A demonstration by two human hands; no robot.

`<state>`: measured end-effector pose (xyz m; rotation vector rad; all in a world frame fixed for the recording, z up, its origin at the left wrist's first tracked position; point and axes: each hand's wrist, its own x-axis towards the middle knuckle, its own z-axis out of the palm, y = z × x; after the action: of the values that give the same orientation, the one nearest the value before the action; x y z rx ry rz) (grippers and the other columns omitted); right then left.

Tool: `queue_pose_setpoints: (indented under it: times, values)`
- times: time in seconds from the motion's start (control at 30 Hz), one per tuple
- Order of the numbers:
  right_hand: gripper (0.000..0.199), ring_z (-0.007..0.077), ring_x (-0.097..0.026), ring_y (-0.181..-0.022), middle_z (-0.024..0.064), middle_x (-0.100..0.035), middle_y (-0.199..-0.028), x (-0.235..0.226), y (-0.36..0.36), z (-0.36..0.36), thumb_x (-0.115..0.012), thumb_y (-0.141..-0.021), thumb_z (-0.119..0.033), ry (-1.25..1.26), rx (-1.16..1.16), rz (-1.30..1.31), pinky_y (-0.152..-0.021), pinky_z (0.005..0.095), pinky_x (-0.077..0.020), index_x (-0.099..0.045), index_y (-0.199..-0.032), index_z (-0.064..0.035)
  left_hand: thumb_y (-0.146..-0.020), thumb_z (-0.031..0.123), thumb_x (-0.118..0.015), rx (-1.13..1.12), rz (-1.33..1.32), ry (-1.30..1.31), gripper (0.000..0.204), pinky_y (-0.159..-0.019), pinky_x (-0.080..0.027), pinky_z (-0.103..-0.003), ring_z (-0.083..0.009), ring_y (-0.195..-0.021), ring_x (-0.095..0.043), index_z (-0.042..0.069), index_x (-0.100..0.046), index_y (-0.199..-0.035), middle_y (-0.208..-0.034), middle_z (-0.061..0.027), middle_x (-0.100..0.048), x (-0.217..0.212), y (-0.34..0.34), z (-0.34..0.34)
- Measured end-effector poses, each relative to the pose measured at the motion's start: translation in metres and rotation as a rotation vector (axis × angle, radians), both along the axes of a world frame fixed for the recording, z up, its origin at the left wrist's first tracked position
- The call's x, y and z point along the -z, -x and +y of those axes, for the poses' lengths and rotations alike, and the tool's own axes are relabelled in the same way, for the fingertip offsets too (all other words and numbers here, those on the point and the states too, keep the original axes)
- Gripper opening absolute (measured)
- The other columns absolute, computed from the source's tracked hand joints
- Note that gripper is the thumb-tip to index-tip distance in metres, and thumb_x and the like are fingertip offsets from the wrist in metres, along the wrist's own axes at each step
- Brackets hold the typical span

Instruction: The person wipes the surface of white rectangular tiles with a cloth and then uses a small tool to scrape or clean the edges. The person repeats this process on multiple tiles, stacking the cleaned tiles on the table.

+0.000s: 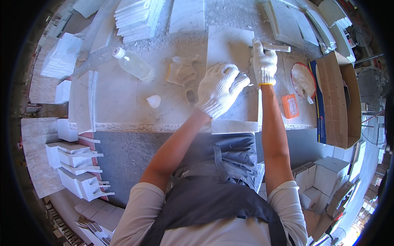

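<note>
Both of my hands wear white knitted work gloves. Under them lies a white marble slab (pixel 230 45), its front end reaching past the worktable's edge. My left hand (pixel 221 88) rests over the slab with its fingers curled together; a tiny whitish tip shows at the fingertips, too small to name. At the slab's right edge my right hand (pixel 264 65) is closed round a short pale rod (pixel 279 48) that sticks out to the right. Left of my left hand lie a crumpled spare glove (pixel 182 71) and a small dark grey block (pixel 191 96).
A clear plastic bottle (pixel 137 65) lies beside a white lump (pixel 154 101). On the right are an orange box (pixel 290 106), a red-rimmed dish of white paste (pixel 303 80) and an open cardboard box (pixel 332 98). Stacked slabs (pixel 139 18) stand at the back.
</note>
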<state>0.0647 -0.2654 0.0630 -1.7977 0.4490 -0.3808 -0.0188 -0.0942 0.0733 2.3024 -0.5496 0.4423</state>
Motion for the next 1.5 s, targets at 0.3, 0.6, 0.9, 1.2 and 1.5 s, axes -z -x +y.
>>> queue_pose_setpoints:
  times: [0.3, 0.6, 0.9, 1.2, 1.5]
  values:
    - [0.042, 0.0084, -0.058, -0.060, 0.0009, -0.067, -0.078, 0.004, -0.003, -0.001, -0.076, -0.094, -0.045, -0.009, -0.040, -0.023, -0.056, 0.0281, -0.0498, -0.077, -0.105, -0.0038, -0.093, 0.035, -0.076, -0.006, -0.005, 0.027, 0.027, -0.090, -0.054, -0.043, -0.0307, -0.107, -0.066, 0.012, -0.072, -0.107, -0.113, -0.0062, -0.071, -0.001, 0.000, 0.000]
    - [0.045, 0.0094, -0.060, -0.061, 0.0024, -0.069, -0.078, 0.009, -0.006, -0.002, -0.073, -0.096, -0.045, 0.069, -0.026, -0.024, -0.057, 0.0302, -0.0506, -0.077, -0.110, -0.0025, -0.094, 0.036, -0.073, -0.014, -0.053, 0.046, 0.027, -0.089, -0.054, -0.044, -0.0318, -0.101, -0.067, 0.010, -0.072, -0.099, -0.102, -0.0079, -0.072, -0.002, -0.001, -0.002]
    - [0.040, 0.0121, -0.064, -0.070, 0.0044, -0.071, -0.092, 0.002, 0.015, 0.003, -0.072, -0.100, -0.038, -0.165, 0.014, -0.137, -0.062, 0.0298, -0.0540, -0.070, -0.120, -0.0038, -0.095, 0.037, -0.073, -0.034, -0.053, 0.056, 0.028, -0.087, -0.054, -0.044, -0.0326, -0.100, -0.068, 0.009, -0.072, -0.097, -0.102, -0.0092, -0.072, 0.000, -0.001, -0.004]
    - [0.050, 0.0086, -0.055, -0.064, 0.0057, -0.066, -0.079, 0.006, 0.091, -0.002, -0.050, -0.111, -0.043, 0.167, -0.147, -0.421, -0.058, 0.0267, -0.0444, -0.071, -0.117, 0.0013, -0.098, 0.037, -0.068, 0.012, 0.136, 0.154, 0.028, -0.085, -0.053, -0.046, -0.0337, -0.100, -0.068, 0.010, -0.073, -0.099, -0.102, -0.0107, -0.072, 0.000, 0.002, 0.000]
    - [0.043, 0.0098, -0.056, -0.055, 0.0051, -0.065, -0.072, -0.009, 0.105, 0.003, -0.058, -0.109, -0.036, -0.323, -0.304, -0.251, -0.051, 0.0267, -0.0462, -0.072, -0.114, 0.0045, -0.099, 0.032, -0.068, 0.075, 0.163, 0.071, 0.029, -0.090, -0.052, -0.041, -0.0323, -0.105, -0.066, 0.008, -0.071, -0.115, -0.115, -0.0122, -0.070, -0.004, 0.007, 0.004]
